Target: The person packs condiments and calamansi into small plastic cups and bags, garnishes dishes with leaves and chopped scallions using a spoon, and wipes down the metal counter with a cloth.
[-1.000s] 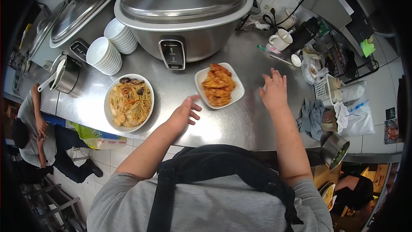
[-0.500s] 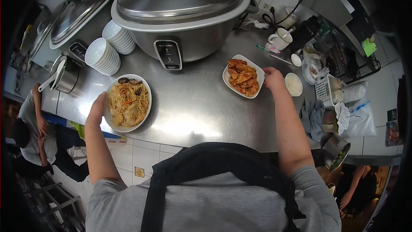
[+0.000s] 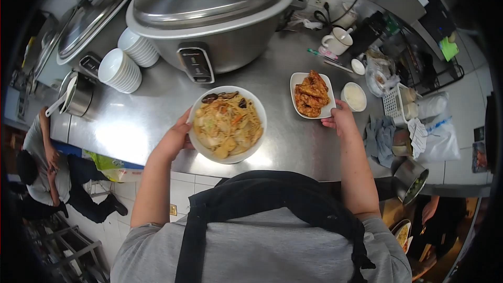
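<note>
A round white plate [image 3: 263,126] of noodles with cabbage and dark mushroom pieces is gripped at its left edge by my left hand [image 3: 175,137]. It looks lifted above the steel counter. My right hand [image 3: 341,117] pinches the lower right corner of a squarish white dish [image 3: 332,98], thumb above and fingers below. Glazed fried chicken pieces [image 3: 312,94] are piled in that dish. I cannot tell whether the dish touches the counter. Just right of it stands a small white bowl [image 3: 364,104] of rice.
A large rice cooker [image 3: 230,52] stands behind, with stacked white bowls [image 3: 119,71] and a metal pot [image 3: 79,97] to the left. A mug [image 3: 337,41], white basket [image 3: 393,104] and grey cloth [image 3: 380,139] are at right. One person [image 3: 52,162] sits at left; another [image 3: 440,225] is lower right.
My left hand has carried the noodle plate rightward, and it looks larger, nearer the camera. The chicken dish has shifted slightly right and turned, with my right hand still on it.
</note>
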`<action>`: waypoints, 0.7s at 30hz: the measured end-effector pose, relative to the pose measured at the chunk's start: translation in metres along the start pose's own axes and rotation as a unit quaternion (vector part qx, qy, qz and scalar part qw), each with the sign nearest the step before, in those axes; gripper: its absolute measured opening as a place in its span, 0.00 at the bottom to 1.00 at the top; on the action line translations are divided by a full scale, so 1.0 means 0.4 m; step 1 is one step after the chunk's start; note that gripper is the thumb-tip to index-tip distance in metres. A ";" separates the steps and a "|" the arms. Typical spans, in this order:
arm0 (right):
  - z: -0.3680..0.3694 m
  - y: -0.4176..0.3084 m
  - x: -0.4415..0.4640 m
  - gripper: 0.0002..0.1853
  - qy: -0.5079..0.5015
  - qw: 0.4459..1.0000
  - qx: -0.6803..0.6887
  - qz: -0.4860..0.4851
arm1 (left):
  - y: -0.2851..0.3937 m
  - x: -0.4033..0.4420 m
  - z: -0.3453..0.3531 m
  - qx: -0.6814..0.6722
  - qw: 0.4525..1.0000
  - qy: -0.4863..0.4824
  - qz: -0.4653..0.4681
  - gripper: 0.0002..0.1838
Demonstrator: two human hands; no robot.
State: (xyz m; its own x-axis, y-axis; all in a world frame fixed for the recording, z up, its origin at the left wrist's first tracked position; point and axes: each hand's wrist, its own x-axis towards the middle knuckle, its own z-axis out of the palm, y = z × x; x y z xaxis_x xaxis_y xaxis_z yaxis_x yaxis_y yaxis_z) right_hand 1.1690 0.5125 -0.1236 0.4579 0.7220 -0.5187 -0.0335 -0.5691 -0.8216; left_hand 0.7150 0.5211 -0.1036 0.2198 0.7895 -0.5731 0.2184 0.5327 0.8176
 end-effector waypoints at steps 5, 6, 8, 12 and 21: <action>-0.080 0.012 0.005 0.29 0.029 1.000 -0.012 -0.001 | 0.009 0.085 0.142 -0.030 0.997 -0.074 0.011 0.30; -0.091 0.014 0.004 0.30 0.025 1.000 -0.010 -0.006 | 0.016 0.094 0.163 -0.044 0.995 -0.090 0.005 0.31; -0.115 0.020 -0.006 0.30 0.027 1.000 0.004 -0.002 | 0.028 0.105 0.197 -0.053 0.992 -0.117 0.003 0.31; -0.206 0.009 -0.072 0.29 0.066 0.992 -0.100 -0.030 | 0.045 0.133 0.218 -0.019 0.993 -0.113 -0.007 0.32; -0.644 -0.054 -0.003 0.09 0.524 0.708 -0.355 -0.315 | 0.148 0.148 0.192 0.125 0.956 0.088 0.250 0.15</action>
State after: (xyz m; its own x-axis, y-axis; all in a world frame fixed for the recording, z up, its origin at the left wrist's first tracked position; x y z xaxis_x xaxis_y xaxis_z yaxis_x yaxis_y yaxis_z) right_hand 1.3982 0.4226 -0.0442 0.6038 0.4440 0.6620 0.7542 -0.5871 -0.2942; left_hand 0.8139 0.5759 -0.0932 0.1972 0.9773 -0.0771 0.3537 0.0024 0.9354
